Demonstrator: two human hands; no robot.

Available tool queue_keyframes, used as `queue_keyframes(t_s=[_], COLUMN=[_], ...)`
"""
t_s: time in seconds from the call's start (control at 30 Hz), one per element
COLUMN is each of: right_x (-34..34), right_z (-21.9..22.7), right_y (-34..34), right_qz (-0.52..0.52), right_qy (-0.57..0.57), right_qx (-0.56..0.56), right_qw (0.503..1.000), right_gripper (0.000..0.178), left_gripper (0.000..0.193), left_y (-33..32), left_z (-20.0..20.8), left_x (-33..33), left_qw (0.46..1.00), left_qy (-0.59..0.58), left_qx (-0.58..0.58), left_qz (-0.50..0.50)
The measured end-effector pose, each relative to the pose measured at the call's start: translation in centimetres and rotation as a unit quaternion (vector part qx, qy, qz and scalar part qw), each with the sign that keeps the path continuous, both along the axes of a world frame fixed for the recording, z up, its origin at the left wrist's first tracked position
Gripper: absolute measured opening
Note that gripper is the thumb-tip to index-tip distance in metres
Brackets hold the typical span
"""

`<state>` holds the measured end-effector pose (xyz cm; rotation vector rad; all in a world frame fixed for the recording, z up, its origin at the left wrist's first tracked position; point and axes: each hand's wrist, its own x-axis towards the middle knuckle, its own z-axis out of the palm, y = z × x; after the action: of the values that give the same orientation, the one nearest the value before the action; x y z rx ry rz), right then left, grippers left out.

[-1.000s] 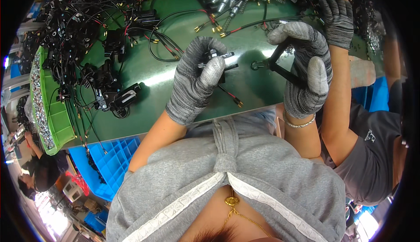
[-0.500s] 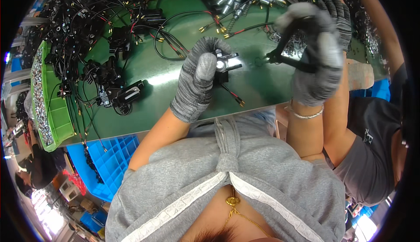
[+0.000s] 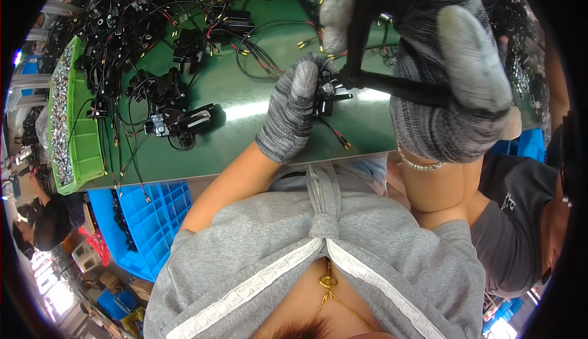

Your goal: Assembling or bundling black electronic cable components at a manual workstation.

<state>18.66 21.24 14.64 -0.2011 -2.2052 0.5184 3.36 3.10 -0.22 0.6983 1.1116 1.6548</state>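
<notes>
My left hand (image 3: 288, 109), in a grey knit glove, is closed round a small black mechanical part (image 3: 326, 89). A metal knob shows on the part, and a short cable with red and black ends hangs below it. My gloved right hand (image 3: 453, 87) grips black pliers (image 3: 401, 86), with the thumb along one handle and the fingers on the other. The handles stand spread apart. At the part's right side is the pliers' tip, close to the knob; whether they touch I cannot tell.
Black cabled parts (image 3: 159, 94) crowd the green table's (image 3: 245, 140) left and far side. A green bin (image 3: 86, 149) of small metal pieces stands at the left edge, with a blue crate (image 3: 153, 216) below. At the right sits a co-worker in a dark shirt (image 3: 517, 216).
My right hand has brought the pliers leftward and closer to the camera, their tip now at the part. My left hand still holds the part, which has turned slightly.
</notes>
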Motion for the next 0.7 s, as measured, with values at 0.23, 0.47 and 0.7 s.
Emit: queue_keyframes(t_s=[0.23, 0.47, 0.7], right_x=[-4.5, -5.8, -7.3], right_z=[-4.8, -4.9, -6.9], right_y=[-9.2, -8.1, -7.8], right_qz=[0.092, 0.182, 0.242], right_qy=[0.095, 0.166, 0.216], right_qx=[-0.216, -0.245, -0.285], right_qw=[0.968, 0.938, 0.902], right_gripper=[0.024, 0.026, 0.029], left_gripper=[0.048, 0.042, 0.04], left_y=[0.3, -0.2, 0.3], left_z=[-0.6, 1.4, -0.7], left_x=[0.2, 0.6, 0.1], left_qw=[0.996, 0.999, 0.999], left_qy=[0.091, 0.016, 0.041], left_qx=[0.017, -0.041, 0.031], left_qz=[-0.017, 0.007, -0.012])
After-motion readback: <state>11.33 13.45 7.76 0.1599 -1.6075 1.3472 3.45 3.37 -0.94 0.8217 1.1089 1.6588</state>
